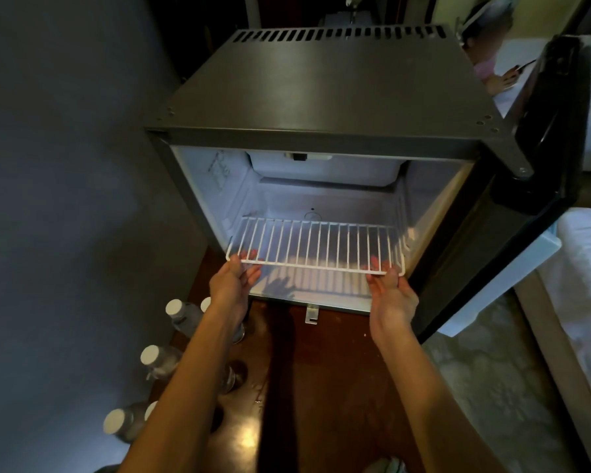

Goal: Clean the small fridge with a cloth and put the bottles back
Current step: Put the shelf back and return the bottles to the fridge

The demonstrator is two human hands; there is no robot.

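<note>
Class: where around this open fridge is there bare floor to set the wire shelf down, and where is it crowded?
Bare floor lies before the fridge, between the forearms. Left, by the wall, bottles crowd it.

One fridge (321,90) stands open with one wire shelf (316,245) in it. Two hands (232,285) hold it. Five capped bottles (152,358) show on the floor.

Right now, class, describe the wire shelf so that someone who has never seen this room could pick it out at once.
Find the small fridge with its door swung open to the right. In its lit white interior, low at the front, the wire shelf sits level, its front corners in the grip of the left hand and right hand. It is the only white grid of thin parallel bars; the bottles stand on the floor.
</note>
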